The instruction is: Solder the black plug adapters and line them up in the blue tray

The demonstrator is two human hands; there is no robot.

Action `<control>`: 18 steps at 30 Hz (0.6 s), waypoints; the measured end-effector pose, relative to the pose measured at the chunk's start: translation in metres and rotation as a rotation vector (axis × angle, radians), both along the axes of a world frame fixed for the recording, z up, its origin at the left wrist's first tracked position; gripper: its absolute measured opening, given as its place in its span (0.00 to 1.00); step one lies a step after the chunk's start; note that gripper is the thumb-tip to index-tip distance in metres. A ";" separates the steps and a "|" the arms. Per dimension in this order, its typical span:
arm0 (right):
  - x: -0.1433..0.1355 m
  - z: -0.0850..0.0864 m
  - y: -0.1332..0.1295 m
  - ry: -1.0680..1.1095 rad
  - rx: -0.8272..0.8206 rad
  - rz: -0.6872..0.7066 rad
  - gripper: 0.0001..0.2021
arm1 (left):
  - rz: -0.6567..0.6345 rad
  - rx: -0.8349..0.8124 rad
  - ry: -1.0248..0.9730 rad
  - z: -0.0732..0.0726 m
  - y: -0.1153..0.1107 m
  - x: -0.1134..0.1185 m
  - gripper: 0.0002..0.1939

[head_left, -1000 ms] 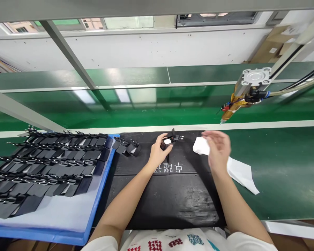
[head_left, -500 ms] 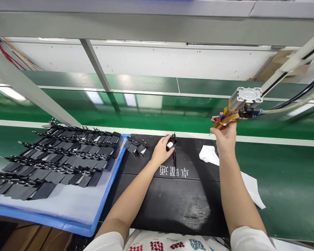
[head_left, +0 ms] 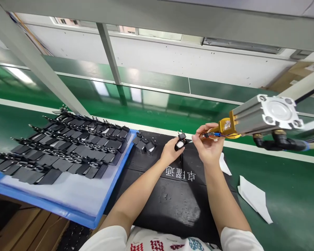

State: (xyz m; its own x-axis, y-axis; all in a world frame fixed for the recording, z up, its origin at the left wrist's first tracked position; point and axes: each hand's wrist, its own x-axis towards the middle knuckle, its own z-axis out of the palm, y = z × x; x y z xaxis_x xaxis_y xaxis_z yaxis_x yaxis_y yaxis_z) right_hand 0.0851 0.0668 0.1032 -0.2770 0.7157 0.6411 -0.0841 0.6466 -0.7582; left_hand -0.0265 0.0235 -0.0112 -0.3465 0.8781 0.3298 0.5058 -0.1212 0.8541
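My left hand point(head_left: 169, 152) is closed round a black power adapter point(head_left: 182, 135), its plug pins pointing up and away and a white part showing in its opening. My right hand point(head_left: 208, 150) wraps the front of a pneumatic dispensing gun point(head_left: 247, 116), which has a silver air cylinder and a gold-coloured bracket. The gun's thin tip reaches the adapter's opening; whether it touches is too small to tell. A pair of similar adapters point(head_left: 146, 144) stands on the black work mat point(head_left: 170, 198) left of my left hand.
Rows of black adapters fill a blue-edged tray point(head_left: 75, 200) on the left. White cloths point(head_left: 255, 198) lie at the right on the green bench. An upright grey post point(head_left: 108, 52) rises behind, and air hoses trail off the gun at right.
My right hand has brought the dispensing gun left and down to the adapter. My left hand still holds the adapter, whose plug part now looks tilted away from the opening. The view has shifted.
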 end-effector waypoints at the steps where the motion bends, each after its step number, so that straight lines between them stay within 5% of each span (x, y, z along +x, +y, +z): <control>1: 0.000 0.000 -0.001 0.012 0.003 0.017 0.19 | 0.004 0.013 -0.008 -0.001 0.001 0.001 0.23; 18: 0.000 0.000 -0.003 0.065 0.035 0.029 0.13 | 0.002 0.100 -0.079 0.007 -0.002 0.008 0.22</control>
State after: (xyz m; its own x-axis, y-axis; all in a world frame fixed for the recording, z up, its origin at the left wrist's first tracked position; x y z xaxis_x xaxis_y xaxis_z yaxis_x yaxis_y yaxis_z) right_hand 0.0852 0.0640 0.1036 -0.2542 0.6852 0.6826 -0.1511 0.6689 -0.7278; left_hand -0.0183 0.0218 -0.0038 -0.3761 0.8417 0.3874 0.4380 -0.2070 0.8748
